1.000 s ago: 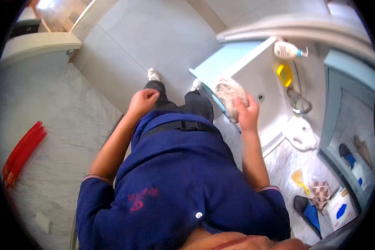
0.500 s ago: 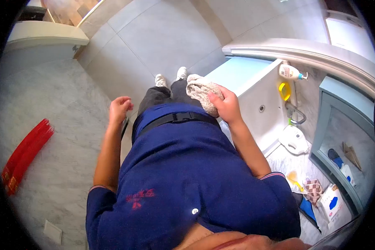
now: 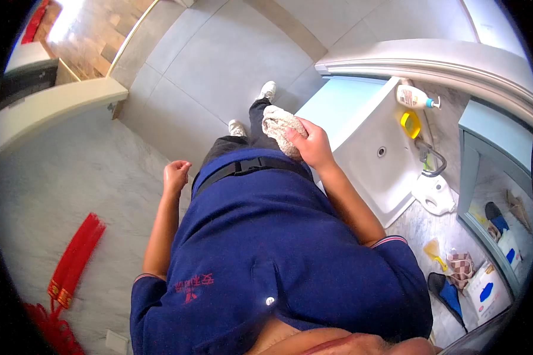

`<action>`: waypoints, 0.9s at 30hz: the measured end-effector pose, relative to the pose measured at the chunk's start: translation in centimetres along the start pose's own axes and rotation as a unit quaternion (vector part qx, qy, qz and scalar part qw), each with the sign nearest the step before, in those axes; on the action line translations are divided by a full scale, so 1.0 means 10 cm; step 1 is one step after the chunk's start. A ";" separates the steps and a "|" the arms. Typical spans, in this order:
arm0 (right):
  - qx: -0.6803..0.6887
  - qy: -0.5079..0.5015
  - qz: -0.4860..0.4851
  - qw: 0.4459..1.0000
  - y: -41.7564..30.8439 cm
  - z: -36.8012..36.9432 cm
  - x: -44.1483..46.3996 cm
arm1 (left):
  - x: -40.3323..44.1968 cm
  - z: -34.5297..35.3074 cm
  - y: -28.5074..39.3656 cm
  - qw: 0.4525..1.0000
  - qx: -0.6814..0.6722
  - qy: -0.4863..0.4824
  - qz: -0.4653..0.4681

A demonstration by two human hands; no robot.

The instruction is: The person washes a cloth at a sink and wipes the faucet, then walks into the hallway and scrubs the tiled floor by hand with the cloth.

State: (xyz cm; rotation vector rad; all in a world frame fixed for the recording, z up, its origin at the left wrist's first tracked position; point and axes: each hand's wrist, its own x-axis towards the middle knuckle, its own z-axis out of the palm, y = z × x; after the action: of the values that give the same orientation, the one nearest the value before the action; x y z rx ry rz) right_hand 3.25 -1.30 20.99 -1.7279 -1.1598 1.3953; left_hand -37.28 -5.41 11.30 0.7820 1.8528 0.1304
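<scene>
A bunched beige towelling cloth [image 3: 280, 126] is in my right hand [image 3: 315, 146], with the thumb over it and the fingers wrapped behind. The cloth hangs in front of my thigh, close to the white washbasin [image 3: 367, 173]. Out to the other side, my left hand [image 3: 176, 175] hangs beside my hip. Its fingers are loosely curled in, and nothing shows in them.
On the basin's right rim stand a white pump bottle [image 3: 414, 97], a yellow dish [image 3: 410, 124], a tap [image 3: 435, 163] and a white jug [image 3: 434, 194]. A blue mirror cabinet [image 3: 497, 139] hangs beyond. Red tassels [image 3: 77, 260] hang left. A doorway opens ahead onto wooden floor [image 3: 100, 35].
My feet have changed places in a step, the right one now ahead. The view has shifted, showing more wooden floor and the red tassels lower. The cloth stays in my right hand.
</scene>
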 end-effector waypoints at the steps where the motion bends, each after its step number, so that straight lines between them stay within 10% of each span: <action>1: -0.003 0.006 -0.001 1.000 0.03 -0.06 0.10 | 0.10 -0.01 0.05 1.000 -0.001 -0.009 -0.010; 27: 0.009 0.175 0.170 0.970 -0.15 -0.80 1.38 | 2.37 -0.37 1.76 0.983 0.052 -0.120 -0.129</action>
State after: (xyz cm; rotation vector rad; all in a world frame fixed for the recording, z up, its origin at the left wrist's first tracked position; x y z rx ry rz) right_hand 11.33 12.25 18.46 -2.1274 -0.6792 1.2101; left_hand -37.63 22.78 1.72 0.5922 1.7221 -0.2198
